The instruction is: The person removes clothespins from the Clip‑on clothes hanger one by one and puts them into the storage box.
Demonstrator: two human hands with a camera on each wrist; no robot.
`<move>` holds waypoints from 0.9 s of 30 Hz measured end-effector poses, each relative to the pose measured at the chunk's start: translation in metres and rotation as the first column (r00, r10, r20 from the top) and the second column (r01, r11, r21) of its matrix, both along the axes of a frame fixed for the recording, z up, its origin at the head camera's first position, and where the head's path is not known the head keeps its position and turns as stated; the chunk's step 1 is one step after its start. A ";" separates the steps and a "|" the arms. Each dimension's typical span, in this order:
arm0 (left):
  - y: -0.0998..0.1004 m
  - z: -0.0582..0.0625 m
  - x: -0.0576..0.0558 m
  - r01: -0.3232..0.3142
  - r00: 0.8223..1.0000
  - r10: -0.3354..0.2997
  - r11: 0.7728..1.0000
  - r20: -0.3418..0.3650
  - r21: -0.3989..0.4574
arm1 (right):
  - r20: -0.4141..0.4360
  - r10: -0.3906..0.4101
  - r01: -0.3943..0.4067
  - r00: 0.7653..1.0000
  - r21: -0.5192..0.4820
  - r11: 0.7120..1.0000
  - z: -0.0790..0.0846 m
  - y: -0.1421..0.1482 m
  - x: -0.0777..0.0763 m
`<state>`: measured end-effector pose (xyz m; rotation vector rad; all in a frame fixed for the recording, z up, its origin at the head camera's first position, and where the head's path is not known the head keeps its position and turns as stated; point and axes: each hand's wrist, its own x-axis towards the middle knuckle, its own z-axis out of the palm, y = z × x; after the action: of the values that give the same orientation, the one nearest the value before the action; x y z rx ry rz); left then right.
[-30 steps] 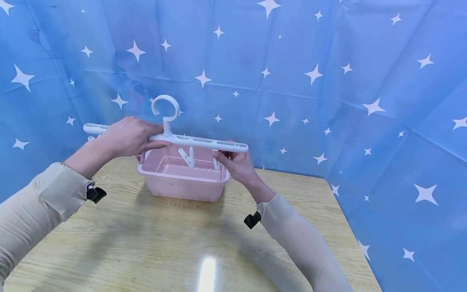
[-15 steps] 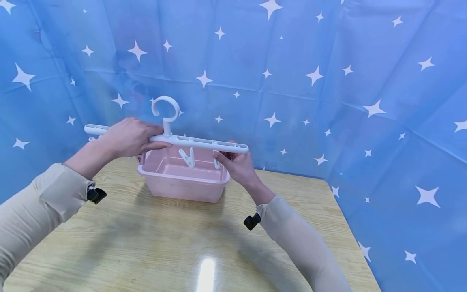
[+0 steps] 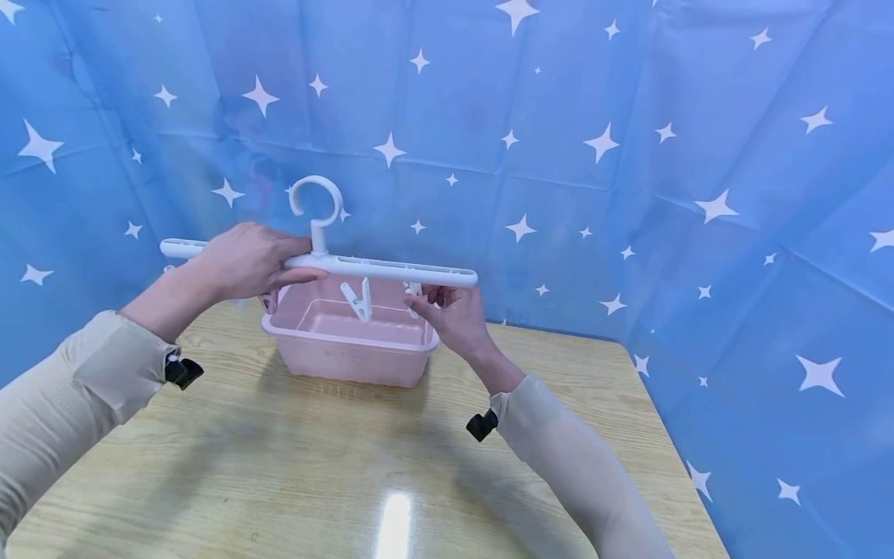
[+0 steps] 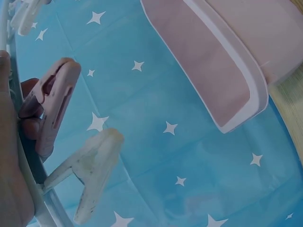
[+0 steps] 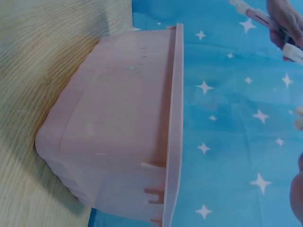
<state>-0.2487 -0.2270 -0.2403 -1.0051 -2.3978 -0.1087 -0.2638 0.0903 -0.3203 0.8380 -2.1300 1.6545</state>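
Note:
A white clip hanger (image 3: pixel 401 269) with an open hook on top is held up level with the pink basin's back rim. My left hand (image 3: pixel 246 260) grips its bar just left of the hook. Under the bar's right end, my right hand (image 3: pixel 454 314) pinches a white clothespin (image 3: pixel 412 295), partly hidden by the fingers. Another white clothespin (image 3: pixel 359 300) hangs between the hook and that hand. In the left wrist view, a pink clothespin (image 4: pixel 57 104) and a whitish clothespin (image 4: pixel 92 168) hang from the bar beside the left hand.
Below and behind the hanger, a pink plastic basin (image 3: pixel 349 361) stands on the wooden table (image 3: pixel 307 466). A blue curtain (image 3: pixel 447 109) with white stars rises behind the table and along its right side.
The hanger has risen slightly, mostly at the hook and right end. The clothespin in my right hand has shifted a little and now sits at a different angle. My left hand keeps its grip.

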 end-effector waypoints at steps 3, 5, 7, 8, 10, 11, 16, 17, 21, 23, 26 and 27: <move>0.000 0.000 0.000 0.003 1.000 -0.003 1.000 0.001 0.000 | 0.006 0.004 -0.004 1.000 0.010 1.000 -0.002 -0.001 -0.001; -0.001 0.000 0.000 0.002 1.000 -0.002 1.000 -0.006 -0.003 | 0.019 0.023 -0.023 1.000 0.003 1.000 -0.003 -0.001 -0.001; -0.001 0.000 0.001 0.004 1.000 -0.004 1.000 -0.013 -0.006 | 0.031 0.037 -0.037 0.999 0.000 0.999 -0.003 -0.001 0.000; -0.001 0.000 0.001 0.004 1.000 -0.004 1.000 -0.016 -0.008 | 0.034 0.043 -0.043 0.999 0.001 0.999 -0.003 -0.001 -0.001; -0.002 0.001 0.001 0.006 1.000 -0.006 1.000 -0.027 -0.007 | 0.041 0.040 -0.041 0.998 0.020 0.999 -0.003 0.000 0.000; -0.002 0.001 0.001 0.005 0.999 -0.006 1.000 -0.031 -0.006 | 0.043 0.034 -0.035 0.998 0.033 0.999 -0.004 0.001 -0.001; -0.002 0.002 0.002 0.001 0.999 -0.001 1.000 -0.049 -0.002 | 0.047 -0.007 0.002 0.999 0.102 0.995 -0.005 0.003 -0.003; -0.002 0.002 0.002 -0.001 0.999 0.001 1.000 -0.050 -0.002 | 0.049 -0.012 0.006 0.999 0.111 0.994 -0.006 0.004 -0.003; -0.003 0.002 0.002 -0.001 0.998 0.001 1.000 -0.057 0.001 | 0.058 -0.038 0.029 0.998 0.139 0.990 -0.007 0.004 -0.006; -0.003 0.002 0.002 -0.002 0.998 0.002 1.000 -0.057 0.001 | 0.065 -0.047 0.037 0.997 0.148 0.988 -0.008 0.004 -0.008; -0.004 0.001 0.003 -0.007 0.999 0.007 1.000 -0.052 0.001 | 0.063 -0.052 0.042 0.997 0.156 0.987 -0.009 0.004 -0.010; -0.004 0.001 0.003 -0.010 0.999 0.010 1.000 -0.049 0.001 | 0.061 -0.051 0.041 0.997 0.157 0.987 -0.010 0.004 -0.011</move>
<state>-0.2459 -0.2314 -0.2390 -0.9843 -2.3577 -0.0801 -0.2751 0.0945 -0.3301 0.7817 -2.3290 1.5280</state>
